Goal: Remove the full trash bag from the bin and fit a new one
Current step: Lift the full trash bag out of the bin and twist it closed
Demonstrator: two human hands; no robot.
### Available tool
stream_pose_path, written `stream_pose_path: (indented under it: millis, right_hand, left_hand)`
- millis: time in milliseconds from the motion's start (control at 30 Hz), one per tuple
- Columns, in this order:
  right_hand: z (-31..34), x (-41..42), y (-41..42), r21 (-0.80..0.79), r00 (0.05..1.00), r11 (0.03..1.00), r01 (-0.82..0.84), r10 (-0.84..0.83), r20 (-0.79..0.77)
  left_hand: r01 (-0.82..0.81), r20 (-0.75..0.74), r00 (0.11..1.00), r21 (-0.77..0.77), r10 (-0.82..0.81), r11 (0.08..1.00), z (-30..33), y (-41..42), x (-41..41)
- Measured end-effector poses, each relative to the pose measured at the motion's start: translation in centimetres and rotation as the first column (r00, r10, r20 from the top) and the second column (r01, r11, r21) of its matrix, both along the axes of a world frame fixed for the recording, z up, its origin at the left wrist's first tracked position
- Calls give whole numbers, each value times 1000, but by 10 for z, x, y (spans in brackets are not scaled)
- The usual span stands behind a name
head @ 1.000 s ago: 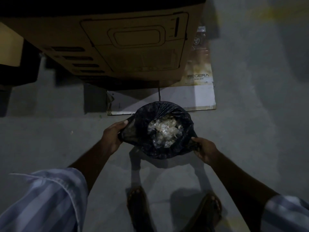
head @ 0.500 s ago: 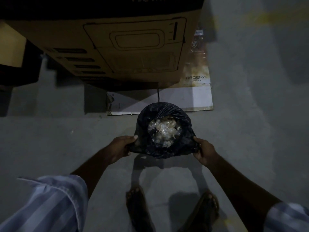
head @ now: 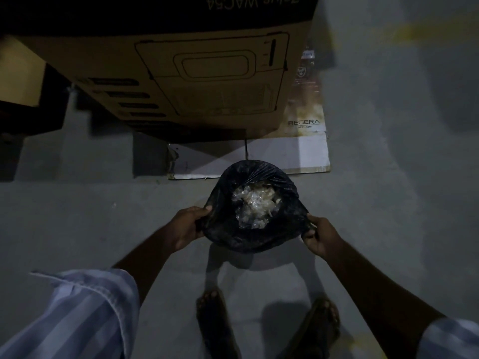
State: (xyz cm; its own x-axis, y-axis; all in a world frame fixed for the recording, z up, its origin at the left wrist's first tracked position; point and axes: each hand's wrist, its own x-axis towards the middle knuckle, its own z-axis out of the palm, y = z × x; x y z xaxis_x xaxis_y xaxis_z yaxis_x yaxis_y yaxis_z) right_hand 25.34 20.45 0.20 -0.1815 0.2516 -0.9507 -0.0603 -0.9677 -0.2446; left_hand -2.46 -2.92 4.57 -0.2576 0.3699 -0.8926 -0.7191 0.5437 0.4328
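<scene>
A black trash bag [head: 259,237] hangs in front of me above the grey floor, its mouth open and pale crumpled plastic waste [head: 255,204] showing inside. My left hand [head: 185,226] grips the bag's rim on its left side. My right hand [head: 320,237] grips the rim on its right side. The bag is stretched between the two hands. No bin is visible in this view.
A large brown cardboard box [head: 197,81] stands on the floor just beyond the bag. A flat white board [head: 293,154] lies under its front edge. My two sandalled feet [head: 215,314] stand below the bag. Bare grey floor [head: 401,177] extends to the right.
Both hands have shifted along the rim and pulled it wider. The bag sits slightly lower and closer to me than a second ago.
</scene>
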Motion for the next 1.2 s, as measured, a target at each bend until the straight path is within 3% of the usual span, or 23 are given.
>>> stream_pose_path:
  millis: [200,400,667,933,1200]
  right_hand:
    - [12,3,9,19,993,999,-32,34,-113]
    - [17,1,24,2,994,998,-66,66,-86]
    - [15,-14,43,88,936,947,-308,318,-148]
    - [15,-20,50,91,867,866,-492,477,144]
    - [40,-26,43,478,876,742,-471,326,356]
  left_hand:
    - [-13,-63,998,56,17,998,8,6,-1]
    - [-31,-138,989,106,46,994,15,23,-1]
    - [-84,-208,972,135,111,987,18,38,-6]
    - [-84,-222,968,152,117,985,15,42,-11]
    - [-102,-252,957,162,141,981,18,48,-19]
